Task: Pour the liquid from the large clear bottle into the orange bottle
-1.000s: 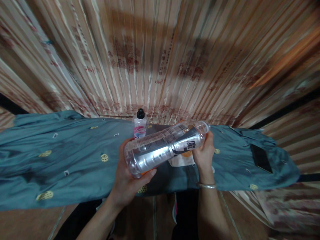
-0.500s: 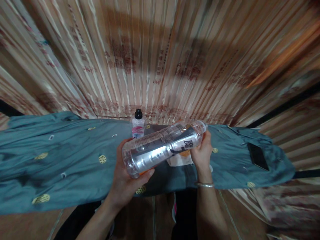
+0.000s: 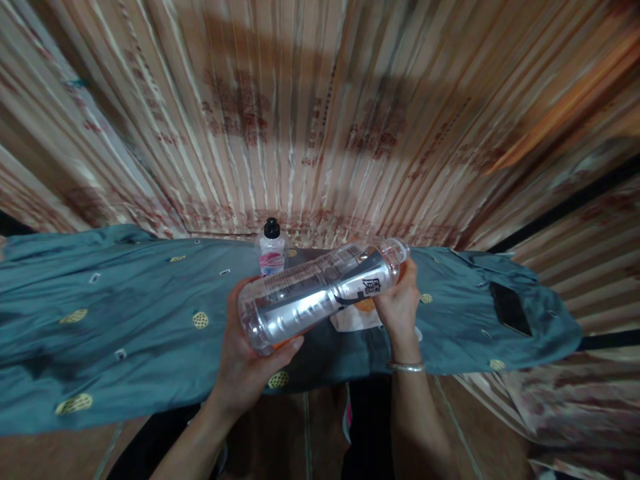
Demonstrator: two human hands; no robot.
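Observation:
A large clear plastic bottle [image 3: 320,293] with a silver label and dark characters lies tilted across the middle of the head view, its neck up to the right. Around its base end is my left hand [image 3: 250,360], thumb along the underside. My right hand [image 3: 400,300], with a bangle at the wrist, grips it near the neck; most of those fingers are hidden behind the bottle. Just behind stands a small clear bottle [image 3: 271,257] with a black cap and a pink label. A white and orange packet [image 3: 355,319] lies partly covered beneath the large bottle.
A teal cloth [image 3: 150,320] with yellow pineapple prints covers the narrow table. On its right part rests a black phone [image 3: 510,308]. Patterned curtains [image 3: 300,120] hang right behind the table, and dark bars run along the right side.
The whole view has shifted slightly, so things appear a little further left. Both hands keep their hold on the large bottle, which has hardly changed its tilt.

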